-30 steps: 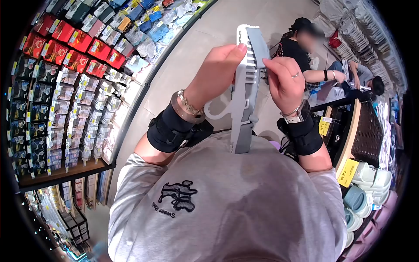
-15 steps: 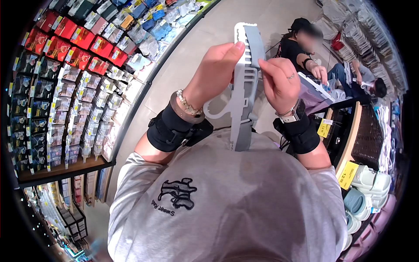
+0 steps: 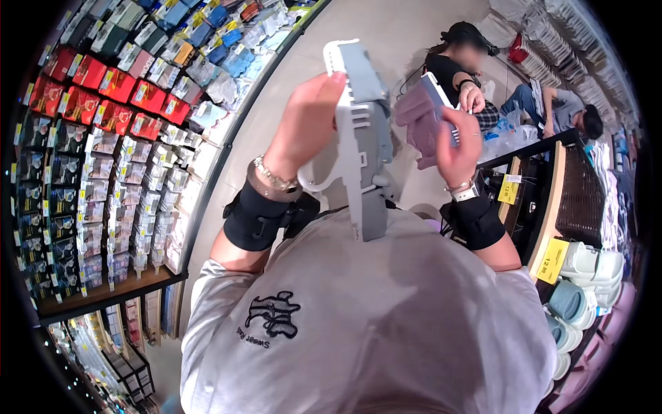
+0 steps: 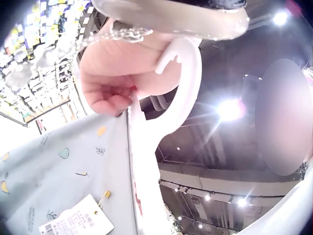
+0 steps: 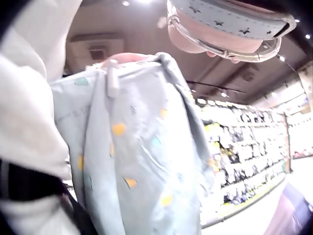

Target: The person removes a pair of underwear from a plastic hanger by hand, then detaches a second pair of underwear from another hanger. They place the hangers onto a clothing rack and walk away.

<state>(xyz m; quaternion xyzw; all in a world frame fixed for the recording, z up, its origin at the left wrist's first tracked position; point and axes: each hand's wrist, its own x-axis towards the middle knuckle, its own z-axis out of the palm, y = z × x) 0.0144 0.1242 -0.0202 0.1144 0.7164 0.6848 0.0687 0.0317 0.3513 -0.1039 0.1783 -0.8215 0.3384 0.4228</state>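
Note:
My left hand [image 3: 307, 124] grips a white hanger [image 3: 353, 155] by its upper bar. Grey-blue cloth [image 3: 372, 148] lies along it; the left wrist view shows small prints on the cloth [image 4: 68, 161] and a paper tag [image 4: 85, 218]. The hanger's white hook [image 4: 190, 83] curves out below the wrist. My right hand [image 3: 460, 148] is off the cloth, blurred, with loosely bent fingers. Beside it is a mauve garment [image 3: 420, 114] on another white hanger, overlapping the fingertips in the head view; contact cannot be told.
A person in a black cap [image 3: 463, 34] sits at the upper right, a hand [image 3: 472, 98] near the mauve garment's hanger. Another person [image 3: 569, 114] is farther right. Packaged goods fill the left shelves [image 3: 89, 159]. Slippers [image 3: 583, 265] stand at the lower right.
My right hand has let go of the cloth and moved right. My left hand and the hanger have shifted left. The mauve garment has come closer, beside my right hand.

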